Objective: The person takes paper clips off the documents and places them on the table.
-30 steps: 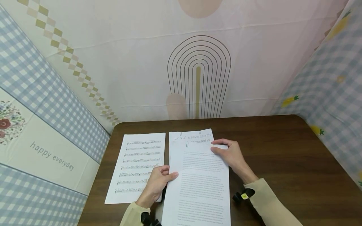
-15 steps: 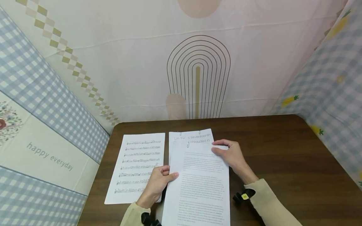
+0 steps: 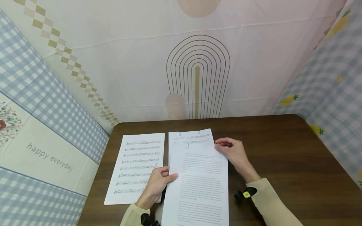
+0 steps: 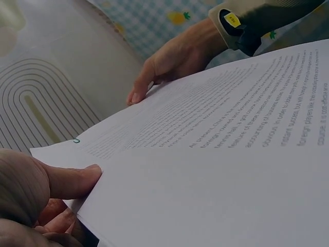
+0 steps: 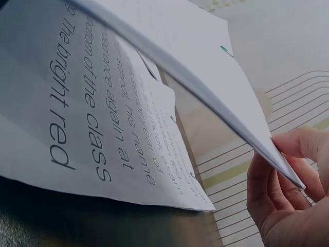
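My left hand point(image 3: 158, 185) pinches the left edge of a stack of printed sheets point(image 3: 203, 188), thumb on top and fingers beneath. At its upper right corner my right hand point(image 3: 236, 153) grips the same stack between thumb and fingers. A small yellow spot shows at the right fingertips; what it is cannot be told. A green paper clip point(image 5: 226, 51) sits on the stack's top edge. Below the held stack lies a large-print stack point(image 3: 192, 136), with two paper clips along its top edge; the right wrist view shows a gap between the stacks.
Sheet music point(image 3: 139, 157) lies on the brown table point(image 3: 282, 163) left of the stacks, partly behind my left hand. A white patterned cloth point(image 3: 135, 62) hangs behind the table, with blue checked cloth point(image 3: 333, 94) at the sides.
My right hand has shifted slightly right at the stack's corner, and a yellow spot now shows at its fingertips. The held stack's top edge has moved a little. The left hand stays put.
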### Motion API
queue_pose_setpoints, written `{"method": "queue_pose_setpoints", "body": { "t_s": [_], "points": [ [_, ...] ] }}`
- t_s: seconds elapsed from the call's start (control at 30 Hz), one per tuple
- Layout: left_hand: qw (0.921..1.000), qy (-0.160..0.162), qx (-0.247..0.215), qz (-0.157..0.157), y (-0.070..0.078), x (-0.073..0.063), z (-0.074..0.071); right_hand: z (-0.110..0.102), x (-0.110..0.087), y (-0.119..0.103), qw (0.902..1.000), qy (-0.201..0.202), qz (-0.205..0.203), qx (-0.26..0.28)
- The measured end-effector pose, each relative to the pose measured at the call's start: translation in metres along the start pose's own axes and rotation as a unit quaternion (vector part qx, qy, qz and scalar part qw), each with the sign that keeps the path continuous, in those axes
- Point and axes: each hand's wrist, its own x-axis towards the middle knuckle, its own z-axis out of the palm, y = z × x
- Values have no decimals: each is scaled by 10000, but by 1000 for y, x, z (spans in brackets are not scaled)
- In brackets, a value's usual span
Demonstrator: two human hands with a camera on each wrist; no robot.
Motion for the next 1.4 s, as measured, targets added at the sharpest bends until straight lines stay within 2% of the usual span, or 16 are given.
{"method": "queue_pose_setpoints", "body": {
  "t_s": [0.37,0.67,0.83,1.07,1.4],
  "points": [
    [9999,83,-34,-66,-2,-1,-1,-17,3,2,9993,313,14,202],
    [9998,164,-89,-60,-5,0,-4,-35,3,15,9983,287,-36,513],
    [9998,186,-96,-44,-3,0,-6,-44,1,25,9987,282,32,421],
    [9998,215,-58,-7,-1,2,-7,-53,0,36,9988,188,352,296],
    [9997,239,27,-101,1,1,-8,-57,3,49,9972,111,695,-244]
  ]
}}
